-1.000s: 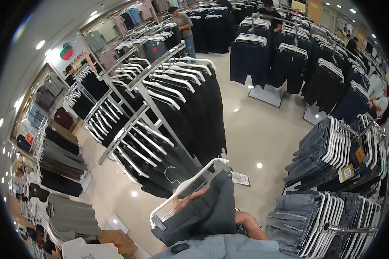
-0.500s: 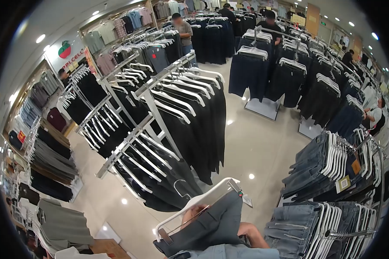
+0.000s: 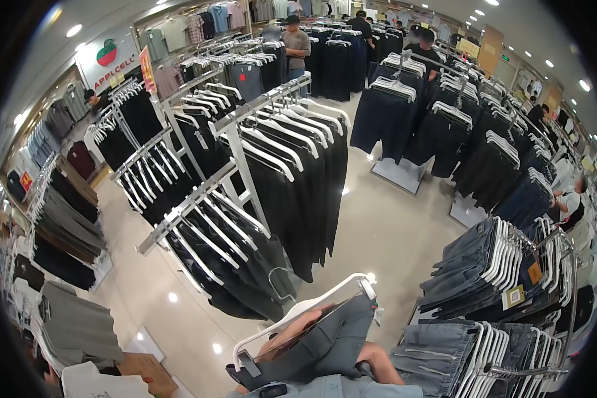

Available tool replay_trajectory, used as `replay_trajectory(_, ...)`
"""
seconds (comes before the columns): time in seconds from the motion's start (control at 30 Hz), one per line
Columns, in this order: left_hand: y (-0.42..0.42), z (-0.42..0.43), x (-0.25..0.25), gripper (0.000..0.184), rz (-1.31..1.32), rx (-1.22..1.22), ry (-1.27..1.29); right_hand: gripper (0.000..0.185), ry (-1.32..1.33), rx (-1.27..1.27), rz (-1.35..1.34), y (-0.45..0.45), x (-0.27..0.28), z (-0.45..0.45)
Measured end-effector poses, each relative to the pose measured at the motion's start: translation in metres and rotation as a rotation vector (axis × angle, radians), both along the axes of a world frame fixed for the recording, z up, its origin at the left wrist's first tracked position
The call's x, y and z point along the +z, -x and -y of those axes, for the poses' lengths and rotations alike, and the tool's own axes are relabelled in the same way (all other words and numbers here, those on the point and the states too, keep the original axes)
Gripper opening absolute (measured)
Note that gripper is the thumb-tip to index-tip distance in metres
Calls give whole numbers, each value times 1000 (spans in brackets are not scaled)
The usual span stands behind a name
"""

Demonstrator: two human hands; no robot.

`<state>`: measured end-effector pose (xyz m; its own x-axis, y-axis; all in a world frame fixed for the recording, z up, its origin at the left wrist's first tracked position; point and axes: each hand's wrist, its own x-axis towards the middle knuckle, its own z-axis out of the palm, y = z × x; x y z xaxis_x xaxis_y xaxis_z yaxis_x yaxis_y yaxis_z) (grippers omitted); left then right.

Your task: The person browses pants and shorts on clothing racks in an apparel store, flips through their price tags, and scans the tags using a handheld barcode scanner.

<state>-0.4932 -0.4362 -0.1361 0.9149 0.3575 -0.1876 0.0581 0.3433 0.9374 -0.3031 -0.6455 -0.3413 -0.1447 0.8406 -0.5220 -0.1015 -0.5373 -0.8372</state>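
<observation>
A pair of dark grey trousers (image 3: 322, 348) is clipped by the waistband to a white hanger (image 3: 312, 302), tilted in front of my body. The metal hook (image 3: 282, 282) of this hanger points away from me, near the black trousers (image 3: 242, 292) on the nearest rail. My left hand (image 3: 302, 325) is at the waistband, between hanger and cloth, and seems closed on the trousers; the cloth partly hides its fingers. On the right, my right hand is hidden behind the trousers, with only a bare forearm showing. A small red and green tag (image 3: 374, 305) hangs by the right clip.
Metal rails (image 3: 186, 212) of black trousers stand ahead to the left. Blue-grey jeans (image 3: 438, 351) hang close on my right. A grey garment (image 3: 79, 325) and cardboard box (image 3: 146, 375) are at lower left. Several people, including a person in a brown shirt (image 3: 295, 43), stand farther back.
The view has shifted slightly, so the racks sit differently in it. More of my left hand and forearm shows between hanger and waistband. The trousers remain clipped on the hanger.
</observation>
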Motion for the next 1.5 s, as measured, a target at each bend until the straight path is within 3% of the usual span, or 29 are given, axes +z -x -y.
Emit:
replay_trajectory(0.1,4,12,-3,40,45,-25,-33,68,-25,-1,-25,-8,3,6)
replay_trajectory(0.17,4,8,-34,50,202,-138,-239,68,-44,-8,-37,-15,5,8)
replay_trajectory(0.2,3,10,-35,58,87,-103,-178,68,-50,-14,-49,-16,5,12)
replay_trajectory(0.23,-19,16,-82,48,239,225,-591,67,-54,-21,-62,-16,5,16)
replay_trajectory(0.27,-11,19,-123,48,234,223,-584,67,-59,-29,-75,-15,5,21)
replay_trajectory(0.3,-15,17,-118,77,-114,298,-198,67,-65,-36,-90,-13,4,25)
replay_trajectory(0.33,-21,12,-110,119,-458,360,192,67,-73,-44,-106,-11,3,29)
replay_trajectory(0.37,-27,-10,-106,119,-464,358,193,67,-82,-51,-121,-9,2,33)
replay_trajectory(0.43,-36,-57,-101,51,-444,-241,959,66,-86,-58,-141,-5,10,36)
replay_trajectory(0.47,-44,-27,-102,65,-512,232,541,64,-99,-165,-213,-2,20,34)
replay_trajectory(0.6,-29,0,-102,64,-496,258,584,64,-10,-428,-379,4,18,16)
replay_trajectory(0.7,-14,25,-103,63,-487,282,627,64,38,-612,-330,12,68,-9)
replay_trajectory(1.03,2,40,-82,62,-396,397,669,57,68,-880,-576,3,60,-17)
replay_trajectory(1.17,3,35,-73,62,-363,423,668,54,-12,-865,-563,-5,36,-16)
replay_trajectory(1.3,4,31,-65,63,-353,420,665,37,-33,-984,-230,-26,43,-20)
replay_trajectory(1.37,4,30,-63,63,-360,403,671,32,-179,-1111,-185,-39,47,-20)
replay_trajectory(1.5,7,42,-66,63,-408,347,712,36,-417,-1266,-343,-46,97,-27)
